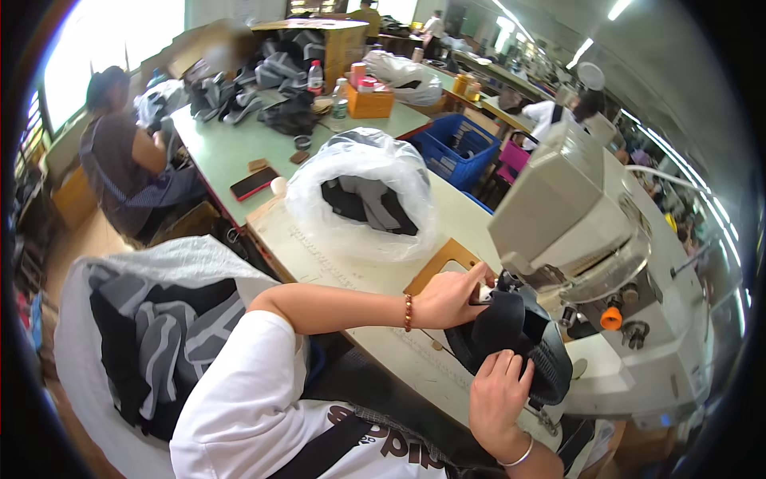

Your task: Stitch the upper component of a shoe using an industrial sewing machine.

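Observation:
A black shoe upper [501,323] with a ribbed section lies beneath the head of a pale industrial sewing machine [570,207]. My left hand [448,300], with a beaded bracelet at the wrist, is closed on the upper's far left edge, its fingertips close to the needle area. Nearer to me, my right hand [496,399] grips the upper's near edge, fingers bent over the black material. The needle itself is hidden behind the fingers and the upper. Under my left hand, a tan plate [435,270] lies on the machine table [331,267].
A clear plastic bag [359,172] holding grey and black pieces stands beyond my left arm. At left, a white sack [80,335] holds similar pieces. A phone [254,184] lies on the green table [211,144]. A blue crate [459,152] stands behind; a seated person [120,164] works far left.

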{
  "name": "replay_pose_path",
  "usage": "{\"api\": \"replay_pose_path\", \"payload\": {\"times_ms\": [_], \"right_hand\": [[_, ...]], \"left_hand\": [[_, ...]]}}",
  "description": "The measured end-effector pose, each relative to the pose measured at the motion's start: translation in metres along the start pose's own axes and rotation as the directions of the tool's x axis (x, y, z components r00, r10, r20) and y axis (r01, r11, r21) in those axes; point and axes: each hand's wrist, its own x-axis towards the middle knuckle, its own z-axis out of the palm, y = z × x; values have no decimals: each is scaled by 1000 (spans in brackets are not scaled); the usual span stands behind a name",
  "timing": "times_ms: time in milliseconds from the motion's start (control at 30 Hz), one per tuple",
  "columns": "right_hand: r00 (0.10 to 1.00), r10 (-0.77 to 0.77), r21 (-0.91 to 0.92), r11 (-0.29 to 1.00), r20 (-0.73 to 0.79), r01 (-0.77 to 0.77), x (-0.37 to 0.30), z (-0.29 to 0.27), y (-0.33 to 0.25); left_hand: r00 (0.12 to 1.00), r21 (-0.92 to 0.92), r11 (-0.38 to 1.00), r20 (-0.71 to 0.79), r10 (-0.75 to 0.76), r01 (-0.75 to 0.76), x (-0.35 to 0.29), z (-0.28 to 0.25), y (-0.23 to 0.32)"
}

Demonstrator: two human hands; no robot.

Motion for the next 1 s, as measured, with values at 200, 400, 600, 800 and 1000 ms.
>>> {"api": "replay_pose_path", "payload": {"times_ms": [200,400,600,800,1000], "right_hand": [[993,110,76,991,-34,-107,-2,30,-4],[972,233,174,958,-3,-229,-1,38,-3],[996,82,-129,988,-30,-86,13,45,0],[1000,-5,146,989,-22,8,11,31,13],[999,7,296,955,-41,5,21,14,9]], "left_hand": [[892,314,839,59,449,-443,-6,0,-4],[935,40,936,-48,352,-351,2,6,7],[961,-53,968,-139,238,-247,-1,5,16],[853,161,898,-281,439,-409,-4,1,13],[670,196,648,69,739,-736,10,-12,6]]}}
